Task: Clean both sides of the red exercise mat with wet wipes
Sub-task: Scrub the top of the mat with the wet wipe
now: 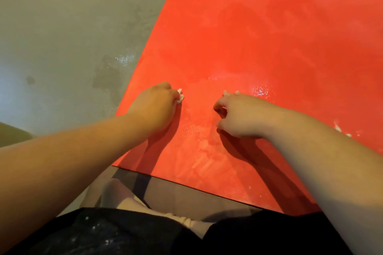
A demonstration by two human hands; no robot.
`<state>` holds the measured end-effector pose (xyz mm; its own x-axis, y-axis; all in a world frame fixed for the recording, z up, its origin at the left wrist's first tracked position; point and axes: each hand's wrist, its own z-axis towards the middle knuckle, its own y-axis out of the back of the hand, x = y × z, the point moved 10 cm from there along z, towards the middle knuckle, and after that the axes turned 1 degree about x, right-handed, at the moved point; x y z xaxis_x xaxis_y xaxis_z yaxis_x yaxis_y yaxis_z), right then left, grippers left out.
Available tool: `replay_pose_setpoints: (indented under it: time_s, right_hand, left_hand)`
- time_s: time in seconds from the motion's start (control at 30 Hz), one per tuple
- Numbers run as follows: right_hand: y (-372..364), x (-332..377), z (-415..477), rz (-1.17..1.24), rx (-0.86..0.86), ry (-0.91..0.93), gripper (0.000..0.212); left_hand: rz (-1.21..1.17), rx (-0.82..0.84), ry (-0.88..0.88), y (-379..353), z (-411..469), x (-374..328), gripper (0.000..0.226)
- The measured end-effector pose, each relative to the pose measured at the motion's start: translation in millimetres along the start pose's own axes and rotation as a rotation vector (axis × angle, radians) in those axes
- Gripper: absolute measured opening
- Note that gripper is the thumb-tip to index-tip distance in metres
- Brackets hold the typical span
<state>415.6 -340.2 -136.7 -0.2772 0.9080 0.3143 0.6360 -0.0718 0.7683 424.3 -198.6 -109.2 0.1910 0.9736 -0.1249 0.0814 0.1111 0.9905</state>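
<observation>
– On the near left part of the mat, what is the left hand doing?

– It rests knuckles-up on the red exercise mat, fingers curled round a bunched wet wipe. A white tuft of the wipe pokes out on the hand's far right side, down on the mat.

– And the right hand?

– Just to the right of it, apart from the left, also low over the mat. Its fingers are bent and the forefinger reaches toward the far side. A white scrap shows at the fingertips, but whether it is pinched I cannot tell.

– Where does the mat lie?

– Flat on the grey floor, spread away from the person toward the far right. Its near edge runs slantwise just in front of the person, and its left edge is close beside the left hand.

– How does its surface look?

– A wet sheen glints just beyond the right hand. Near the person, between and below the hands, there are pale smears. By the right forearm lie a few white shreds. Farther off the red looks dull and streaked.

– Anything on the floor?

– A dark damp patch left of the mat, with a small glistening spot at its far end. Nearest of all, at the bottom, is the person's dark clothing, flecked with white.
</observation>
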Motion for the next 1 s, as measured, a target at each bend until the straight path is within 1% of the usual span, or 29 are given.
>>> replay_pose_setpoints:
  time_s: [0.07, 0.13, 0.2, 0.27, 0.33, 0.43, 0.47, 0.5, 0.6, 0.63, 0.67, 0.73, 0.8, 0.83, 0.93, 0.97, 1.0]
  right_hand:
    - [0, -1, 1, 0.008, 0.003, 0.001, 0.045]
    - [1, 1, 1, 0.009, -0.002, 0.008, 0.046]
    - [2, 3, 1, 0.004, -0.016, 0.013, 0.047]
    - [3, 4, 2, -0.006, -0.037, 0.026, 0.047]
    - [3, 3, 1, 0.001, -0.035, 0.036, 0.046]
    - [8, 3, 0, 0.002, -0.034, 0.053, 0.043]
    - [9, 4, -1, 0.001, -0.037, 0.053, 0.042]
    - [9, 4, -2, -0.001, -0.042, 0.050, 0.041]
    - [8, 3, -1, -0.013, -0.058, 0.055, 0.039]
    - [7, 2, -1, -0.010, -0.059, 0.062, 0.040]
    - [6, 1, -1, -0.004, -0.051, 0.065, 0.041]
    - [6, 0, -2, 0.003, -0.033, 0.062, 0.042]
    - [12, 3, -3, -0.017, -0.047, 0.067, 0.038]
    - [14, 5, -3, -0.024, -0.058, 0.067, 0.036]
    - [10, 7, 0, -0.033, -0.061, 0.072, 0.038]
    - [8, 5, 1, -0.029, -0.057, 0.082, 0.041]
    - [6, 4, 3, -0.019, -0.049, 0.090, 0.045]
  left_hand:
    - [-0.066, 0.039, -0.034, -2, -10, -4, 0.024]
    - [-0.037, 0.072, -0.048, -5, -9, -9, 0.023]
    - [0.000, 0.027, -0.012, -2, 5, -9, 0.022]
    - [-0.010, -0.004, 0.042, 0, 15, -2, 0.022]
    - [-0.074, 0.048, 0.041, -8, 7, -3, 0.021]
    - [-0.107, 0.186, -0.078, -18, -23, -30, 0.020]
    - [-0.098, 0.198, -0.091, -19, -23, -34, 0.021]
    - [-0.067, 0.170, -0.077, -16, -14, -31, 0.022]
    - [0.048, 0.047, 0.100, 0, 21, 2, 0.024]
    - [0.059, 0.035, 0.127, 0, 25, 9, 0.025]
    - [0.051, 0.057, 0.119, -4, 22, 8, 0.025]
    - [0.010, 0.141, 0.031, -15, 1, -16, 0.025]
    - [-0.027, 0.221, -0.034, -20, -13, -36, 0.023]
    - [-0.014, 0.200, -0.016, -17, -7, -34, 0.022]
    - [0.066, 0.102, 0.137, -2, 22, -1, 0.023]
    - [0.066, 0.077, 0.152, 0, 24, 4, 0.023]
    - [0.041, 0.087, 0.133, -2, 19, 1, 0.022]
